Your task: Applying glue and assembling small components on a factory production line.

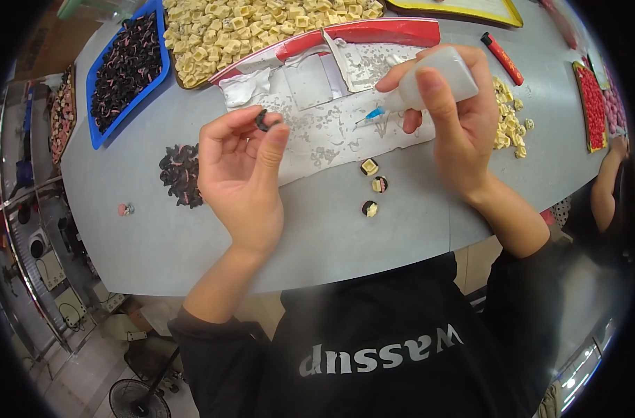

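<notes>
A small black piece [264, 121] is pinched between the thumb and forefinger of my left hand [242, 171]. My right hand [457, 118] grips a translucent white squeeze bottle [448, 75], tilted so its thin needle with a blue hub [375, 113] points left and down over a white card [310, 132] spotted with grey residue. Needle and black piece are apart. Beside my left hand lies a pile of black pieces with bits of pink [181, 174]. Three small black-and-cream assembled pieces [379, 184] sit in a column on the grey table between my forearms.
At the back stand a blue tray [165, 52] of black pieces and a heap of cream pieces [262, 28]. Rightward lie a red lighter [502, 58], loose cream pieces [507, 125] and a tray of red pieces [591, 104]. Another person's arm [608, 184] shows at the far right.
</notes>
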`<state>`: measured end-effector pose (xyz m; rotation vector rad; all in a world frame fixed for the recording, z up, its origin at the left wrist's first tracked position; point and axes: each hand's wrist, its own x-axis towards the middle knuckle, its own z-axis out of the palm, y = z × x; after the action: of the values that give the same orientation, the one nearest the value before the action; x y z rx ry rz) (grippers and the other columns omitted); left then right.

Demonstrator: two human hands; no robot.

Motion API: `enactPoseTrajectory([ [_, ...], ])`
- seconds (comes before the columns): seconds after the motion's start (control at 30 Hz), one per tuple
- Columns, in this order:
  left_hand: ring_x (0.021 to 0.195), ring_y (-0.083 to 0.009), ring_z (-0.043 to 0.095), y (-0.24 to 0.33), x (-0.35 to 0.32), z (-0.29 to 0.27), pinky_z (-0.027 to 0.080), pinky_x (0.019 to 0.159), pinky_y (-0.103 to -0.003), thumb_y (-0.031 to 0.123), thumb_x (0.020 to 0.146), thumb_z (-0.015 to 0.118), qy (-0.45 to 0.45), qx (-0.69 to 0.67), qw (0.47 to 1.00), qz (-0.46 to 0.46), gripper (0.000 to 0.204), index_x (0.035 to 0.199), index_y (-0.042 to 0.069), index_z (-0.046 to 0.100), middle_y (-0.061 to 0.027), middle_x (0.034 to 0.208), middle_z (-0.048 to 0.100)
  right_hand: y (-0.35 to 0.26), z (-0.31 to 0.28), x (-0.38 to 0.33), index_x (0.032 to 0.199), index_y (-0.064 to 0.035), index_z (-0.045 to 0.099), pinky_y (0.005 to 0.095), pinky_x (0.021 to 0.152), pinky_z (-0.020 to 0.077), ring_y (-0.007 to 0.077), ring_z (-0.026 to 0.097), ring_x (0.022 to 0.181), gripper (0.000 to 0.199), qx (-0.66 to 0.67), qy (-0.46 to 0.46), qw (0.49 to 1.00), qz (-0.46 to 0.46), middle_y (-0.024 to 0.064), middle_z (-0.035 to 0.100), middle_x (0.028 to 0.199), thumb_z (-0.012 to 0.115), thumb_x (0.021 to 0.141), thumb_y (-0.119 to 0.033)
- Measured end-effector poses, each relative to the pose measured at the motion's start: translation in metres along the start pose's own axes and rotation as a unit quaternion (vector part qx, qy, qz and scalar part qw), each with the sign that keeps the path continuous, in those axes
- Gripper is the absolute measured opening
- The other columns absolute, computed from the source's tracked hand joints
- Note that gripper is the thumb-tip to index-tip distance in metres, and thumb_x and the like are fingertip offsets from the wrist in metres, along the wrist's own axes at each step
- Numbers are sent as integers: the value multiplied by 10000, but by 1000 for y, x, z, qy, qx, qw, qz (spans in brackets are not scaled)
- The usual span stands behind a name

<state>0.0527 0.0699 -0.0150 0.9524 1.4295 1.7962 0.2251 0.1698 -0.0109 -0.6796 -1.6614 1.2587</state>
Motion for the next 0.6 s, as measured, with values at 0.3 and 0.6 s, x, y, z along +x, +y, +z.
enactPoseTrajectory([
  [0.3,811,-116,535,-7,-5,1,421,642,-214,-45,685,710,-100,67,991,66,270,920,10,589,-63,887,577,-2,-5,-3,1100,-60,354,230,558,476,131,541,550,369,55,-24,997,-46,236,599,950,325,945,-393],
  [0.6,814,-136,514,-9,-5,3,392,628,-240,5,617,762,-143,118,978,93,303,882,62,627,-52,900,582,-5,-3,-5,1070,-73,328,230,511,485,148,567,538,379,52,-63,996,-28,237,604,922,319,934,-427],
])
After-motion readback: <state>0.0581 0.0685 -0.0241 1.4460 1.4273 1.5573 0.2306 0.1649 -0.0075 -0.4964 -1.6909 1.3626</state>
